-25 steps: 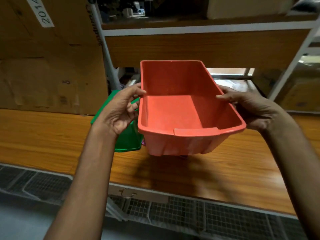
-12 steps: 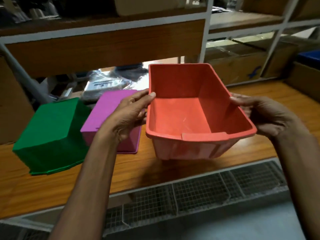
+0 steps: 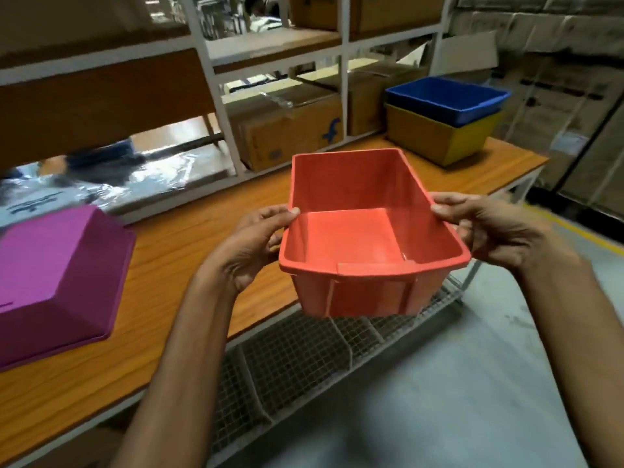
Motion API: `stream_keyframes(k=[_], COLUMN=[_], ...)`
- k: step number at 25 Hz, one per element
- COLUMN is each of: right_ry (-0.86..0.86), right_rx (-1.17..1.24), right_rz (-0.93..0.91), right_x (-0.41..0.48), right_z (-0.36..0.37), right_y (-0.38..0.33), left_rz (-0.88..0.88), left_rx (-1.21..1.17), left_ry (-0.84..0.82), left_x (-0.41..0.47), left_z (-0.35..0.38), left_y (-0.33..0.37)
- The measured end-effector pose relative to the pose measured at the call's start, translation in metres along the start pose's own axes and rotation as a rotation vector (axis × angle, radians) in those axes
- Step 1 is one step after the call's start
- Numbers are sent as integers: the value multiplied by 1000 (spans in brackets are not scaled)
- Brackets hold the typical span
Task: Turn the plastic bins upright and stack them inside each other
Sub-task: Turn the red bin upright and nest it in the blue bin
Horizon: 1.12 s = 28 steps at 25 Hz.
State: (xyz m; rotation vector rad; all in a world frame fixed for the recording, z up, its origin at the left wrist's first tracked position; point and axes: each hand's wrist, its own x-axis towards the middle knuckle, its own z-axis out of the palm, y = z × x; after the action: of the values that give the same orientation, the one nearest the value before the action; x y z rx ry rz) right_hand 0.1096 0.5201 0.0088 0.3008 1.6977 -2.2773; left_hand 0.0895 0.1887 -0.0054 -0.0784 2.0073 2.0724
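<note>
Head view: both bare hands held a red plastic bin point(image 3: 354, 238) upright, its open side up, in the air above the near edge of a wooden workbench point(image 3: 175, 251). The left hand point(image 3: 250, 248) clasped the bin's left rim, thumb over the lip and the other fingers curled against the outer wall; the right hand point(image 3: 496, 228) clasped the right rim in the same way — thumb on the lip, fingers wrapped behind. The bin's inside was bare, and its short front wall with a label slot faced the camera.

At the left of the bench a magenta bin point(image 3: 57, 278) lay upside down, base uppermost, well apart from the red one. At the far right end of the bench a blue bin point(image 3: 449, 96) sat upright, nested inside a yellow bin point(image 3: 439, 136), also upright. Behind the bench stood a white-framed shelf rack point(image 3: 216, 96) bearing cardboard boxes point(image 3: 287, 130) and clear plastic bags point(image 3: 111, 177). Under the bench ran a wire-mesh shelf point(image 3: 297, 359) above a grey floor point(image 3: 456, 400).
</note>
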Motion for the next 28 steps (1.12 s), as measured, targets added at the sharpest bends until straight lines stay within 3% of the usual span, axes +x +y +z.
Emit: stream_keyframes(k=[8,17,28], right_ry=[319,699,776], right_rx=[-241,-117,-58], right_rz=[-246,-312,-353], right_x=[-57,-51,7], right_z=[-132,-237,-350], right_y=[35,27,-54], left_rz=[20,101,151], left_rx=[82,-4,31], left_ry=[-212,-415,-464], left_x=[47,141,243], left_z=[142,271,398], left_y=[-48,-59,0])
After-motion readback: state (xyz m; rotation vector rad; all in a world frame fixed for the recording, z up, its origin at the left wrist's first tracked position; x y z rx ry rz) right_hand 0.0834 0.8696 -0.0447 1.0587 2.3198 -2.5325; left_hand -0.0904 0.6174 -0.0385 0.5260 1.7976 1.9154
